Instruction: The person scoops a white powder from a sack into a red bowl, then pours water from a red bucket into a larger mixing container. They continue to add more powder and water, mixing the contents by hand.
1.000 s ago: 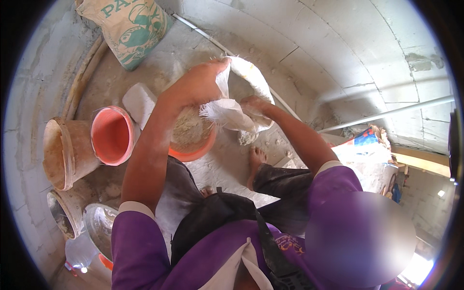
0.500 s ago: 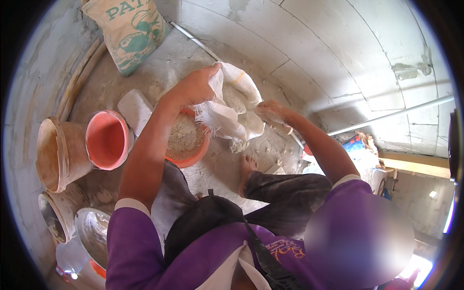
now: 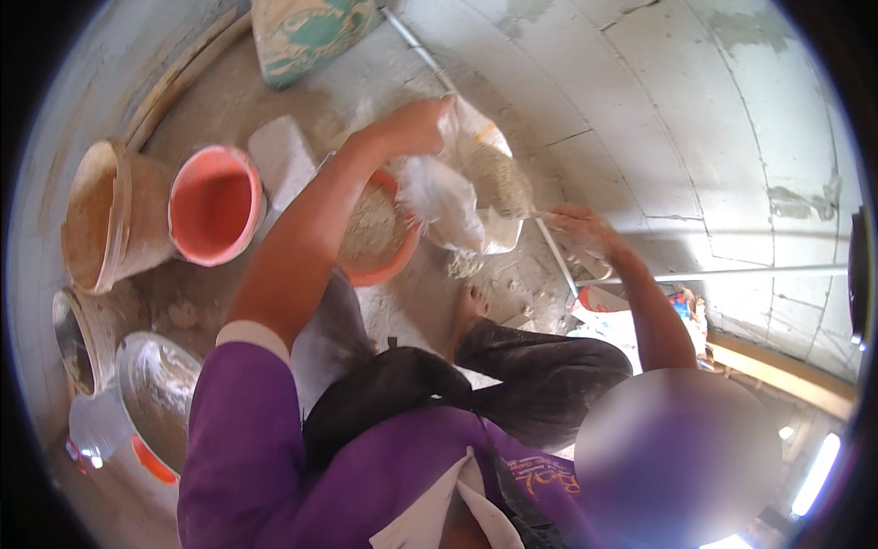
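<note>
My left hand [image 3: 421, 126] grips the rim of a white woven sack [image 3: 439, 206] with a frayed edge and holds its mouth apart. In my right hand [image 3: 583, 231] is a trowel [image 3: 538, 215], fingers closed around its handle. A heap of grey, sand-like powder [image 3: 501, 183] lies on the trowel's blade at the sack's mouth, hiding most of the blade. Under my left forearm stands an orange bucket [image 3: 389, 270], partly covered by the arm and sack. It holds grey dry mix [image 3: 370, 229].
At left stand a red-lined bucket [image 3: 215, 206], a stained tall bucket [image 3: 114, 220] and a tub [image 3: 160, 389]. A pale block [image 3: 282, 157] lies beside the orange bucket. Farther off are a printed paper sack [image 3: 315, 37] and a pipe [image 3: 416, 46] along the block wall [image 3: 640, 119].
My right hand has moved right, drawing the trowel up from inside the sack with powder heaped on it. My left hand still grips the sack's rim. The whole view has shifted.
</note>
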`<act>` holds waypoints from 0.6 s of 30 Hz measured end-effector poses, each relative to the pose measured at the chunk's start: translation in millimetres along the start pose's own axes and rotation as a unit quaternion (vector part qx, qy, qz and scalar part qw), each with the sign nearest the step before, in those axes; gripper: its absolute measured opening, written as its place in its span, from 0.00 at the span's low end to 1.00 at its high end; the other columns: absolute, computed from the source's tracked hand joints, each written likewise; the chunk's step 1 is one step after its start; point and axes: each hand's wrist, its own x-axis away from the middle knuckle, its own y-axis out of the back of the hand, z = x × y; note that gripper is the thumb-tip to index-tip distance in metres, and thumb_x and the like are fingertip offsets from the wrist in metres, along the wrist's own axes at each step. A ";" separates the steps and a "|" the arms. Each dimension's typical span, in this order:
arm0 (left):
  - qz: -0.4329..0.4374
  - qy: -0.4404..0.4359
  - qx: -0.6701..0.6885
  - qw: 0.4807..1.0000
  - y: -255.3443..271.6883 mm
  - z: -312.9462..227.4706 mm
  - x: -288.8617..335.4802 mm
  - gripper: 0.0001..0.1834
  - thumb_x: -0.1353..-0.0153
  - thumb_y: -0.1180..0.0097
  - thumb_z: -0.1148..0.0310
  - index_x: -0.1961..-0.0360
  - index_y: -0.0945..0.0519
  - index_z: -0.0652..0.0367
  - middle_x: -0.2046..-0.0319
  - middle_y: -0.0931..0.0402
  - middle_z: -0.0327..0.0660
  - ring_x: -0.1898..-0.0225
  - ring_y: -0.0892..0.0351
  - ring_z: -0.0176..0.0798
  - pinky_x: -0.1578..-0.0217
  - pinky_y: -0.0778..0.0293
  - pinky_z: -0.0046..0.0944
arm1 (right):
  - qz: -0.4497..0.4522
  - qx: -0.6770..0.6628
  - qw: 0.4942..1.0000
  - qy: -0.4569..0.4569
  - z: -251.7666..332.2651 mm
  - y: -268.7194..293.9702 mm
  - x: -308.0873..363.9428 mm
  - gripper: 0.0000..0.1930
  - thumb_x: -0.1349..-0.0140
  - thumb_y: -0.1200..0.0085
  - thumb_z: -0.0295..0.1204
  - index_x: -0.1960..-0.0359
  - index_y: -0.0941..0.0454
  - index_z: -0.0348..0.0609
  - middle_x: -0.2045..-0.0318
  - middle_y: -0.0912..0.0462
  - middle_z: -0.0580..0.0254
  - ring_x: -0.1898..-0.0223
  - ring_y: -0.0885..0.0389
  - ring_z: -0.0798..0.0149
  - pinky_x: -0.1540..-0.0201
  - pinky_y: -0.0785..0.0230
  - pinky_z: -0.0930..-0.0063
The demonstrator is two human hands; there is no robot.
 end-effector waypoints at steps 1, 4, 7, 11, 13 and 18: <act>-0.010 0.011 0.012 1.000 2.5 5.5 0.1 0.40 0.58 0.49 0.78 0.37 0.40 0.68 0.47 0.30 0.61 0.44 0.30 0.54 0.45 0.34 0.39 | 0.000 -0.019 0.998 -0.054 8.2 2.8 4.8 0.17 0.37 0.50 0.41 0.60 0.23 0.37 0.68 0.23 0.62 0.63 0.25 0.66 0.61 0.31 0.73; -0.057 0.045 0.009 0.997 1.0 35.6 -10.2 0.41 0.61 0.47 0.77 0.38 0.37 0.67 0.58 0.23 0.59 0.57 0.21 0.52 0.57 0.26 0.41 | 0.034 -0.047 0.992 -0.112 43.5 7.9 16.1 0.17 0.36 0.49 0.41 0.60 0.23 0.38 0.70 0.23 0.63 0.66 0.25 0.68 0.62 0.31 0.74; 0.010 0.134 0.108 0.985 16.3 25.2 -6.6 0.41 0.63 0.45 0.77 0.40 0.34 0.65 0.71 0.21 0.51 0.73 0.22 0.43 0.72 0.26 0.39 | 0.066 -0.041 0.994 -0.074 68.6 7.9 25.4 0.17 0.36 0.49 0.42 0.61 0.23 0.38 0.74 0.24 0.64 0.72 0.26 0.71 0.68 0.31 0.75; 0.032 0.121 0.103 0.987 21.7 13.1 -4.7 0.42 0.60 0.47 0.80 0.37 0.38 0.67 0.71 0.25 0.45 0.74 0.27 0.35 0.74 0.29 0.34 | 0.093 -0.029 0.995 0.013 67.0 -25.5 17.3 0.18 0.35 0.51 0.43 0.63 0.23 0.38 0.79 0.27 0.66 0.80 0.29 0.74 0.77 0.35 0.75; 0.028 0.115 0.072 0.990 20.2 17.2 -1.6 0.42 0.60 0.46 0.80 0.37 0.38 0.67 0.69 0.24 0.47 0.71 0.26 0.37 0.69 0.28 0.35 | 0.143 -0.014 0.990 -0.007 93.2 -52.5 5.7 0.18 0.35 0.51 0.42 0.64 0.23 0.37 0.80 0.28 0.66 0.79 0.28 0.71 0.76 0.35 0.72; 0.006 0.046 0.013 0.999 13.3 6.8 -1.8 0.42 0.60 0.47 0.79 0.37 0.39 0.69 0.60 0.22 0.54 0.63 0.23 0.41 0.62 0.28 0.36 | 0.097 0.008 0.973 0.211 50.2 -134.2 -62.7 0.17 0.36 0.52 0.41 0.63 0.25 0.35 0.80 0.27 0.53 0.77 0.27 0.57 0.69 0.33 0.64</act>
